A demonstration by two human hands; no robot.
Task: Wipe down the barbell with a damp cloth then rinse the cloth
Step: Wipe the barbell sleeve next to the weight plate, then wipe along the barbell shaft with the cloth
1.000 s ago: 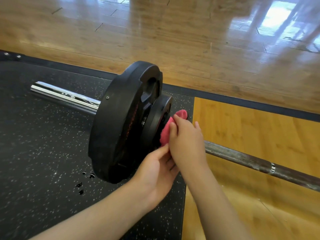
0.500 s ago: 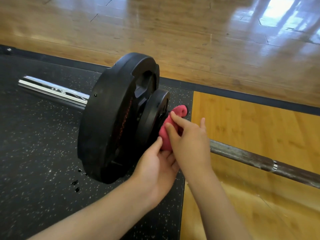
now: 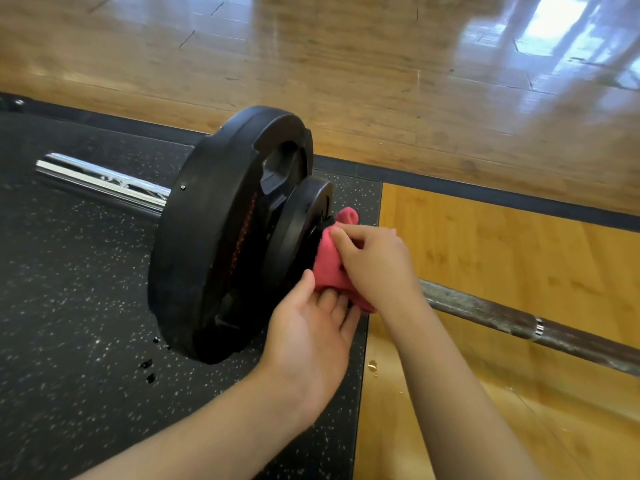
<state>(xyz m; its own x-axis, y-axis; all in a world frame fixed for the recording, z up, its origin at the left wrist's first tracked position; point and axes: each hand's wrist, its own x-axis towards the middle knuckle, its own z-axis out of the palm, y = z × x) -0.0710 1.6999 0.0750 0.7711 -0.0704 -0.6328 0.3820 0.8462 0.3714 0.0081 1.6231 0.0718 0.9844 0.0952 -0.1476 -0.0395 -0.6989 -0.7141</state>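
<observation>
Wiping near the collar, the small pink terry cloth (image 3: pixel 329 268) sits bunched against the inner face of the small black weight plate (image 3: pixel 304 220), where the dull grey steel barbell shaft (image 3: pixel 485 311) meets it; the cloth looks soft, limp and light, so it is likely best gathered in a wad and pressed on with the fingertips; the barbell, loaded with a large black rubber plate (image 3: pixel 207 244), is judged heavy and rigid and should stay put on the speckled black rubber mat (image 3: pixel 69 306). The right hand (image 3: pixel 377 265) has its fingers (image 3: pixel 349 237) curled and clamped on the top of the cloth; the left hand (image 3: pixel 311 330) lies palm-up beneath, fingers (image 3: pixel 332 306) fairly straight and slightly apart, touching the cloth's lower edge, thumb resting against it.
</observation>
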